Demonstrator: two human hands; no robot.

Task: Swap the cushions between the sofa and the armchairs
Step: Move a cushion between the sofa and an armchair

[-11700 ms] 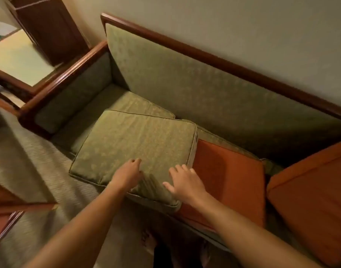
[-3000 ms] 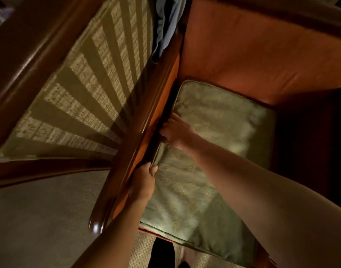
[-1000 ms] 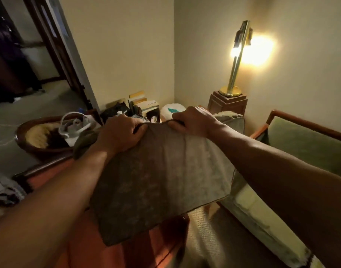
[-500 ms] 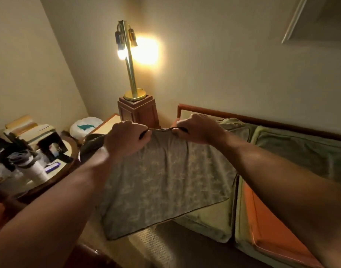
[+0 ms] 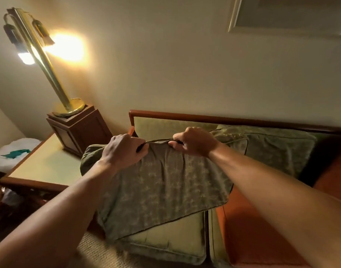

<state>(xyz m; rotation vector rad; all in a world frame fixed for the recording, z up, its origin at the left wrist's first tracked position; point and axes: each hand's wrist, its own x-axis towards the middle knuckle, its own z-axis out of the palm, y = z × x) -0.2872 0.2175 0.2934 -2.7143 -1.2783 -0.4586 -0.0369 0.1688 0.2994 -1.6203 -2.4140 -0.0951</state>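
1. Green patterned cushion: held in the air by its upper edge, hanging flat and tilted in front of the sofa, over the sofa's left end. Dark piping along the edges. Its lower corner hangs over the seat cushion below.

2. Left hand: fingers curled tight and pinching the cushion's top edge, left of centre. Forearm bare.

3. Right hand: fingers curled, pinching the same top edge just right of the left hand. The 2 hands are near each other but apart, a short run of piping showing between them.

4. Sofa: wooden frame, green upholstered back against the wall. At the left end of the seat lies 1 pale green seat cushion, flat, front edge toward the camera.

5. Orange cushion: flat on the seat, just beside the pale green one, on its right.

6. Green back cushion: leaning against the sofa back, behind the orange cushion; partly hidden by the right forearm.

7. Desk: pale top, wood rim, touching the sofa's left end. At its back edge stands a dark wooden box.

8. Brass lamp: base on the box, stem leaning in this wide view, lit.

9. White bag with teal mark: beyond the desk's left corner.

10. Framed picture: on the wall, upper right; content unreadable.
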